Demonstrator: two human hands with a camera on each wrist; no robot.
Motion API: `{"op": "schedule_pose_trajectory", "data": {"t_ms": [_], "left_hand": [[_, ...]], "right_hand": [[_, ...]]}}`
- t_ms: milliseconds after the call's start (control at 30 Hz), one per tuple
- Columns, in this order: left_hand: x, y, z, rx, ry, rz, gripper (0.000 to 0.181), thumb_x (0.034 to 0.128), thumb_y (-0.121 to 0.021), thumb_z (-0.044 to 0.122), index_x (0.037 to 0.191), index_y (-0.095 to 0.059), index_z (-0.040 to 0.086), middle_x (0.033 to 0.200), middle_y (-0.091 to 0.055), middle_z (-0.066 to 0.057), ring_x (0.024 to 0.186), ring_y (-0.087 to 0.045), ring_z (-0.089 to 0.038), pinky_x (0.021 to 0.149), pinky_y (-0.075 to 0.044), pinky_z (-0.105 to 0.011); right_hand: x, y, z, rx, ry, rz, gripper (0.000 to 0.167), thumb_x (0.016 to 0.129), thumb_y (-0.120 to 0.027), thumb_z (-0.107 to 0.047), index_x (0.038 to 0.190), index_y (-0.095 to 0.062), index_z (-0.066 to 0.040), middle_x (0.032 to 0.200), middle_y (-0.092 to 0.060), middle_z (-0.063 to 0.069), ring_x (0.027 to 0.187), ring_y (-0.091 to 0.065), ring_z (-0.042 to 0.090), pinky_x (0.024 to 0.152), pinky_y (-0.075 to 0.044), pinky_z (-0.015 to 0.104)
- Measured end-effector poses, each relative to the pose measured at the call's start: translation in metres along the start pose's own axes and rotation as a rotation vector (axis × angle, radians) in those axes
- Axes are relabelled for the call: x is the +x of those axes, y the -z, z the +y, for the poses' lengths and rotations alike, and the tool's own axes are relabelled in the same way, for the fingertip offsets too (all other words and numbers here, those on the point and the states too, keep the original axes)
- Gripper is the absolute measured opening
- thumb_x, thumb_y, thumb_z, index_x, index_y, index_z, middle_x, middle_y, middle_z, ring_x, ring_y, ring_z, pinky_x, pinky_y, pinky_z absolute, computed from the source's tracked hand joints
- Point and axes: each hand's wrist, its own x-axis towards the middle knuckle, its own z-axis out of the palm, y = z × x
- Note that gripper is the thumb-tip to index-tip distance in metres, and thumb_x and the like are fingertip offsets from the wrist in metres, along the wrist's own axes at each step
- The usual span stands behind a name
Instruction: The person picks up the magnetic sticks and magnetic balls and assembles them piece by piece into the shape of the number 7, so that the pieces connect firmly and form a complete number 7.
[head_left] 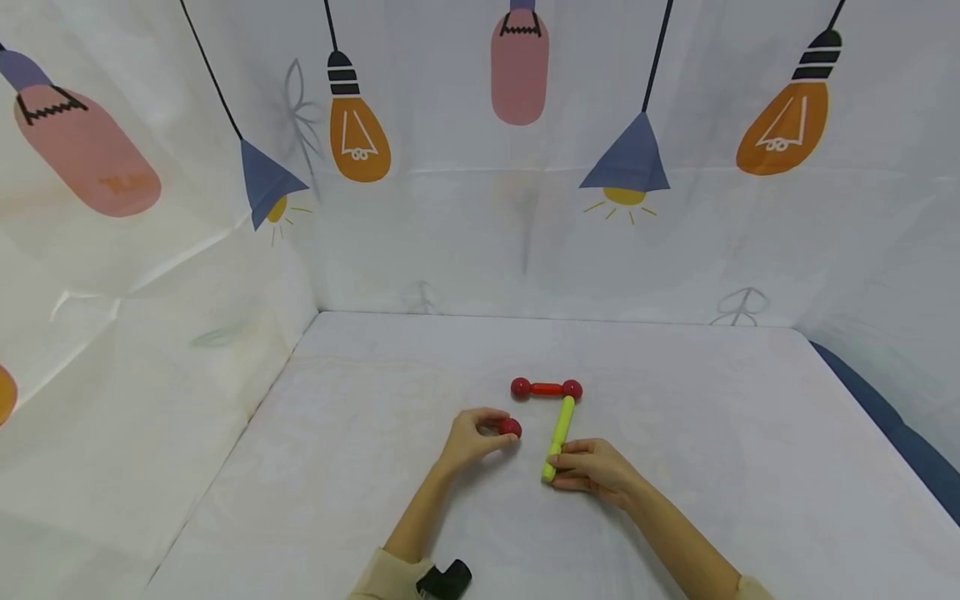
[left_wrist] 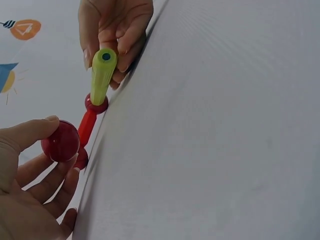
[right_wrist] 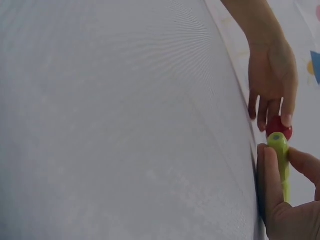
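Observation:
Between thumb and fingers, my left hand [head_left: 474,437] pinches a red ball [head_left: 510,427]; the left wrist view shows this ball [left_wrist: 60,141] up close. My right hand [head_left: 597,472] grips the near end of a yellow-green rod [head_left: 558,439]. The rod's far end meets a red ball [head_left: 572,389], from which a short red rod [head_left: 547,389] runs left to another red ball [head_left: 521,387]. A dark dot marks the near end of the yellow-green rod [left_wrist: 103,75] in the left wrist view. In the right wrist view, that rod [right_wrist: 278,145] lies between thumb and fingers.
A white table [head_left: 375,375] spreads under both hands. White sheeting printed with lamps and bulbs [head_left: 360,137] hangs behind it and at the left. A dark blue thing [head_left: 892,425] shows past the right edge. A black device [head_left: 447,578] sits at the left sleeve.

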Motion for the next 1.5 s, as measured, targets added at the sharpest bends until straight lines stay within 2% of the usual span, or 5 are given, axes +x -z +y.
{"op": "schedule_pose_trajectory", "data": {"t_ms": [200, 367, 600, 1033, 1500], "left_hand": [[-0.003, -0.005, 0.0, 0.03, -0.022, -0.047, 0.032, 0.0777, -0.076, 0.016, 0.105, -0.068, -0.001, 0.089, -0.069, -0.008, 0.079, -0.058, -0.012, 0.07, -0.048, -0.021], [-0.006, -0.007, -0.001, 0.068, -0.019, -0.13, 0.034, 0.0777, -0.076, 0.019, 0.106, -0.068, 0.001, 0.092, -0.069, -0.006, 0.082, -0.058, -0.012, 0.072, -0.047, -0.021], [-0.008, -0.011, 0.0, 0.093, -0.064, -0.229, 0.035, 0.0745, -0.078, 0.019, 0.103, -0.069, 0.001, 0.091, -0.069, -0.004, 0.081, -0.057, -0.009, 0.072, -0.047, -0.021], [-0.013, -0.015, 0.005, 0.148, -0.076, -0.231, 0.033, 0.0717, -0.081, 0.02, 0.098, -0.072, 0.003, 0.089, -0.07, -0.003, 0.08, -0.057, -0.007, 0.072, -0.046, -0.02], [-0.017, -0.02, 0.008, 0.108, -0.055, -0.238, 0.029, 0.0704, -0.082, 0.022, 0.092, -0.069, 0.007, 0.083, -0.068, 0.002, 0.078, -0.06, -0.007, 0.072, -0.046, -0.02]], "right_hand": [[0.003, 0.0, -0.001, -0.01, 0.015, 0.001, 0.054, 0.087, -0.068, -0.014, 0.122, -0.04, 0.017, 0.091, -0.065, 0.012, 0.08, -0.069, 0.019, 0.076, -0.055, 0.033], [0.006, -0.001, -0.003, -0.017, 0.008, 0.011, 0.053, 0.087, -0.067, -0.014, 0.122, -0.042, 0.017, 0.09, -0.066, 0.011, 0.08, -0.069, 0.018, 0.077, -0.055, 0.033], [0.006, -0.002, -0.006, -0.005, 0.006, 0.015, 0.047, 0.088, -0.066, -0.013, 0.119, -0.044, 0.015, 0.09, -0.064, 0.011, 0.079, -0.068, 0.018, 0.076, -0.055, 0.033], [0.01, 0.0, -0.006, -0.024, -0.002, 0.06, 0.051, 0.088, -0.067, -0.015, 0.122, -0.044, 0.015, 0.092, -0.064, 0.013, 0.079, -0.068, 0.019, 0.076, -0.055, 0.033], [0.009, 0.001, -0.008, -0.02, -0.002, 0.088, 0.054, 0.089, -0.065, -0.012, 0.127, -0.041, 0.017, 0.092, -0.064, 0.013, 0.076, -0.067, 0.016, 0.075, -0.055, 0.032]]}}
